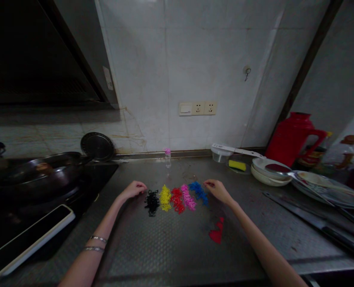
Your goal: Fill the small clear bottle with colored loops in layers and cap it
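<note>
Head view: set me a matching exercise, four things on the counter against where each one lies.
1. black pile
2. blue pile
3. red scrap
4. yellow sponge

A. beside the white bowls
B. at the left hand
C. alone, nearest the camera
D. at the right hand

Pairs: 1-B, 2-D, 3-C, 4-A.
</note>
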`<state>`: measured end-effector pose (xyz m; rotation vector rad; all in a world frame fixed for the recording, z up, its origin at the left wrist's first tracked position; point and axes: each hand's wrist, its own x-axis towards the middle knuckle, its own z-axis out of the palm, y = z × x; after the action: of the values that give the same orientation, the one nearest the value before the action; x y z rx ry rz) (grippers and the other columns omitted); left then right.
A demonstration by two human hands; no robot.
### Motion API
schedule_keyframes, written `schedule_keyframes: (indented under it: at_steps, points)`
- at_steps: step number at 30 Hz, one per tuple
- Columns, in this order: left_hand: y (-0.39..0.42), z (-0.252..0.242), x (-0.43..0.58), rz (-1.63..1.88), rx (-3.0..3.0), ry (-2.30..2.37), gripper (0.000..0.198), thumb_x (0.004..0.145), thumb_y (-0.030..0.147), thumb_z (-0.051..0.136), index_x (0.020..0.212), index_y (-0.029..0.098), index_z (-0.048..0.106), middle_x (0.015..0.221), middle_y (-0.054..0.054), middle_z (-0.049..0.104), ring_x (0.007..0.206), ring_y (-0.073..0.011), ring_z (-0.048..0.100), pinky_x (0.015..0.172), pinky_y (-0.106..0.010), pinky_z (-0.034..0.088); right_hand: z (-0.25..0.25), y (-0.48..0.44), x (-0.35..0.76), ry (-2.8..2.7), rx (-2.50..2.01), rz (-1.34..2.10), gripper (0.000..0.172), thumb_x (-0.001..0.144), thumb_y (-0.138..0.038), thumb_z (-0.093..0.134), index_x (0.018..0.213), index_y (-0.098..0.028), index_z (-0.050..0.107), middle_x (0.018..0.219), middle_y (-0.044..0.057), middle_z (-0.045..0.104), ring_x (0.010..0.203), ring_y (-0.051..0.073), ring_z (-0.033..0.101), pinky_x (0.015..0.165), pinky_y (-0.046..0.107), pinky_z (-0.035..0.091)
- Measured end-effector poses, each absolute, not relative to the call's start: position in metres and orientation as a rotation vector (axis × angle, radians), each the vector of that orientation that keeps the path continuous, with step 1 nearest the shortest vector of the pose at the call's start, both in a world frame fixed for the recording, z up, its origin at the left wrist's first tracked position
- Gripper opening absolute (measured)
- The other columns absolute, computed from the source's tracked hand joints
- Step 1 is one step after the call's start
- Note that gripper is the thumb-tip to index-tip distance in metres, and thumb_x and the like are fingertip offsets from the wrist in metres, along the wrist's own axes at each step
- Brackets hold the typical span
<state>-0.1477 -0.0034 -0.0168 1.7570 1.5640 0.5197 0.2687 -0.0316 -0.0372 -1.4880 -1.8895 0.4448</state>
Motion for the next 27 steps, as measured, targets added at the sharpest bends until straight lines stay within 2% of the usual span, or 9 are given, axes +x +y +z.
schedule_keyframes:
  at_steps: [5,9,14,18,21,24,27]
  points:
    - [-0.002,-0.027,-0.150,0.656,1.654,1.602,0.040,0.062,0.043,0.054,0.086,0.012,0.065,0.057,0.002,0.052,0.040,-0.0054,0.035,0.037,-0.017,0.023,-0.021,-0.013,0.252,-1.945,-1.450,0.410,0.027,0.077,-0.026,0.045,0.089,-0.015,0.066,0.084,0.007,0.067,0.075,0.017,0.059,0.069,0.026,0.044]
    - [-0.004,-0.029,-0.149,0.730,1.659,1.589,0.036,0.064,0.039,0.052,0.082,0.011,0.065,0.054,0.002,0.051,0.041,-0.0061,0.037,0.039,-0.018,0.026,0.004,0.019,0.217,-1.972,-1.382,0.312,0.030,0.076,-0.024,0.048,0.101,-0.015,0.062,0.090,0.006,0.064,0.077,0.015,0.057,0.073,0.025,0.043]
    - [-0.005,-0.033,-0.150,0.788,1.674,1.597,0.030,0.065,0.035,0.053,0.075,0.011,0.065,0.052,0.001,0.053,0.045,-0.0087,0.042,0.043,-0.019,0.029,0.026,0.073,0.169,-2.052,-1.297,0.189,0.051,0.075,-0.027,0.054,0.123,-0.013,0.044,0.112,0.012,0.055,0.099,0.018,0.051,0.086,0.029,0.038]
    - [-0.004,-0.035,-0.150,0.823,1.732,1.552,0.023,0.065,0.029,0.052,0.072,0.011,0.065,0.057,-0.001,0.058,0.053,-0.0110,0.050,0.051,-0.020,0.036,0.031,0.114,0.139,-2.072,-1.438,0.188,0.074,0.071,-0.033,0.059,0.133,-0.008,0.028,0.128,0.021,0.041,0.120,0.027,0.036,0.097,0.038,0.028]
    - [-0.004,-0.036,-0.150,0.827,1.730,1.562,0.023,0.065,0.027,0.051,0.072,0.010,0.065,0.060,-0.002,0.061,0.055,-0.0120,0.051,0.054,-0.021,0.038,0.027,0.136,0.120,-2.046,-1.480,0.268,0.091,0.065,-0.038,0.065,0.136,-0.007,0.018,0.134,0.023,0.033,0.126,0.030,0.027,0.101,0.042,0.019]
    - [-0.005,-0.037,-0.150,0.845,1.710,1.574,0.024,0.064,0.029,0.053,0.073,0.011,0.065,0.060,-0.002,0.061,0.055,-0.0128,0.052,0.053,-0.022,0.038,0.018,0.150,0.104,-1.922,-1.477,0.391,0.097,0.059,-0.037,0.069,0.137,-0.009,0.017,0.136,0.021,0.031,0.127,0.030,0.027,0.102,0.042,0.020]
    - [-0.005,-0.039,-0.151,0.869,1.700,1.559,0.023,0.063,0.029,0.054,0.072,0.011,0.066,0.059,-0.002,0.061,0.054,-0.0128,0.052,0.053,-0.022,0.038,0.006,0.159,0.094,-1.764,-1.427,0.500,0.096,0.055,-0.033,0.072,0.135,-0.013,0.022,0.132,0.019,0.039,0.122,0.028,0.037,0.099,0.041,0.028]
